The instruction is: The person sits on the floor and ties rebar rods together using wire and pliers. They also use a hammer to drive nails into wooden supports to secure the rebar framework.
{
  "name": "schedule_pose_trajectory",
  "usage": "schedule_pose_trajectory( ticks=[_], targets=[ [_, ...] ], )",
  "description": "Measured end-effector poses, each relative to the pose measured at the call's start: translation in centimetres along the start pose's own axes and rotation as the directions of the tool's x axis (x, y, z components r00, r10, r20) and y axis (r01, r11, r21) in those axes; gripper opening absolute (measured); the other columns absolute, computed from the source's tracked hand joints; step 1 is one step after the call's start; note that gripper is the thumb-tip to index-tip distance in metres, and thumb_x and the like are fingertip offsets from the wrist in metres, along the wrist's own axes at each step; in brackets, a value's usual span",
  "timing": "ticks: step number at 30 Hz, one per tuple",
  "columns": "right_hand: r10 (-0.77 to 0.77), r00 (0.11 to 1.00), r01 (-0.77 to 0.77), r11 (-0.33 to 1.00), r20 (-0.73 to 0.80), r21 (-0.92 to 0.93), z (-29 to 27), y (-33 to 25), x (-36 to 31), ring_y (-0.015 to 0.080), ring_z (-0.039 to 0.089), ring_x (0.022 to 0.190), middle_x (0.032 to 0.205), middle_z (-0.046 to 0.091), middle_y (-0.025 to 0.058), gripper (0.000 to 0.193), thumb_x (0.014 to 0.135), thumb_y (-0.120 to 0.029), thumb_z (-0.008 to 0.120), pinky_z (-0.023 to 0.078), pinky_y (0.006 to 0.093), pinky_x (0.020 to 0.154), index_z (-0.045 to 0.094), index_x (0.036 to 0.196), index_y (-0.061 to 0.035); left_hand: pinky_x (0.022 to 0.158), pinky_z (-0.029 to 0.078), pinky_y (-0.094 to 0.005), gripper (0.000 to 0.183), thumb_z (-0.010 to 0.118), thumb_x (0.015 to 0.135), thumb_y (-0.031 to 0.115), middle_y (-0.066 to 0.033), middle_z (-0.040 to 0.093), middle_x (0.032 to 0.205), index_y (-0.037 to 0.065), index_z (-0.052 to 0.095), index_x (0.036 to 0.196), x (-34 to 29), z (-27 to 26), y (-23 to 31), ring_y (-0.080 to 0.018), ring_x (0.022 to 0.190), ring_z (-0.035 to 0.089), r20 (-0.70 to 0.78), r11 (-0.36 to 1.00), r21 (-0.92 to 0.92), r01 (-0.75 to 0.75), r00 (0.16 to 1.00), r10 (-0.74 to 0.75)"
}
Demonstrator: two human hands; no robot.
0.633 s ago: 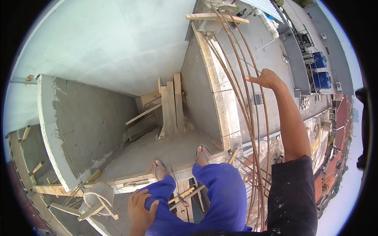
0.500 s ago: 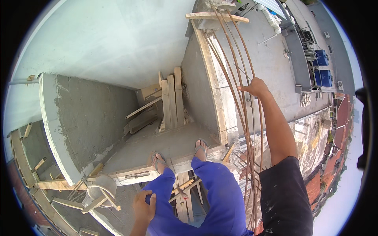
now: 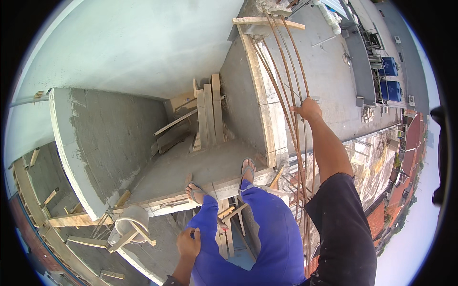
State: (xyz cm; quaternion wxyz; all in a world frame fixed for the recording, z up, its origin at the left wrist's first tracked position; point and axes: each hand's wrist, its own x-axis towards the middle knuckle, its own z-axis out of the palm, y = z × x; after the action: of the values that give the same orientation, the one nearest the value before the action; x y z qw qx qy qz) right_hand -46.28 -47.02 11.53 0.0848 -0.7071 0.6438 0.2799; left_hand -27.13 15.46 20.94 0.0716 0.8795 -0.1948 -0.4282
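Thin rusty rebar rods (image 3: 289,78) run lengthwise on my right, from beside the far wall down past my right leg. My right hand (image 3: 308,109) is closed round at least one of them, its arm stretched forward; which rods lie inside the grip is partly hidden. Resting against my left thigh, my left hand (image 3: 189,242) holds nothing, its fingers loosely bent and the thumb apart. Both my sandalled feet stand at the edge of a grey concrete ledge (image 3: 217,164), with blue trousers (image 3: 279,221) covering my legs.
Wooden planks (image 3: 209,112) lean in the grey recess ahead. A pale bucket (image 3: 131,224) with wood pieces across it hangs at lower left. Below my legs is a drop with timber. A wooden board (image 3: 257,95) edges the right wall; blue tanks (image 3: 391,90) stand far right.
My right hand has shifted slightly back along the rods, still gripping. My left hand stays at the thigh. The whole view has moved a little.
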Motion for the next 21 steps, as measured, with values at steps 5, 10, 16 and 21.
schedule_pose_trajectory(
  ticks=[5,10,16,21],
  targets=[
    [0.023,0.999,-0.024,0.999,0.043,0.036,-0.3,-0.1,0.2,0.0376,0.071,0.112,0.12,0.071,0.0258,0.093,0.078,-0.064,0.082,0.058,0.0464,0.094,0.055,0.127,0.0109,0.092,0.05,-0.0489,0.023,0.069,0.092,0.032,-0.0143,0.075,0.088,0.01,0.076,0.092,2.8,-0.8,0.1,-0.0365,0.09,0.071,0.044,0.991,0.128,-0.035,0.999,0.029],
    [-0.011,0.996,-0.002,0.989,0.086,0.15,-0.1,0.3,0.0,0.0385,0.068,0.118,0.128,0.065,0.0302,0.11,0.083,-0.055,0.081,0.056,0.0445,0.098,0.031,0.15,0.0167,0.096,0.049,-0.0493,0.027,0.07,0.092,0.035,-0.0148,0.075,0.102,0.011,0.074,0.104,10.4,-3.7,7.5,-0.0357,0.098,0.071,0.128,0.901,0.276,-0.334,0.942,0.31],
    [-0.067,0.968,0.01,0.973,0.241,0.231,-0.6,1.5,0.2,0.0386,0.07,0.113,0.144,0.05,0.0356,0.112,0.087,-0.053,0.077,0.059,0.0416,0.093,0.022,0.154,0.0164,0.091,0.055,-0.0415,0.028,0.071,0.095,0.022,-0.0178,0.074,0.11,0.001,0.069,0.113,28.6,-6.2,32.6,-0.0331,0.103,0.072,-0.108,0.83,-0.047,-0.556,0.829,0.549],
    [-0.081,0.954,-0.007,0.956,0.288,0.293,-1.6,1.6,0.1,0.039,0.073,0.105,0.144,0.049,0.0361,0.112,0.086,-0.052,0.078,0.061,0.0402,0.087,0.022,0.154,0.0166,0.102,0.05,-0.0405,0.064,0.071,0.094,0.042,-0.018,0.066,0.135,-0.002,0.056,0.138,44.4,-5.6,58.1,-0.0306,0.119,0.067,-0.132,0.84,-0.102,-0.533,0.844,0.52]
  ],
)
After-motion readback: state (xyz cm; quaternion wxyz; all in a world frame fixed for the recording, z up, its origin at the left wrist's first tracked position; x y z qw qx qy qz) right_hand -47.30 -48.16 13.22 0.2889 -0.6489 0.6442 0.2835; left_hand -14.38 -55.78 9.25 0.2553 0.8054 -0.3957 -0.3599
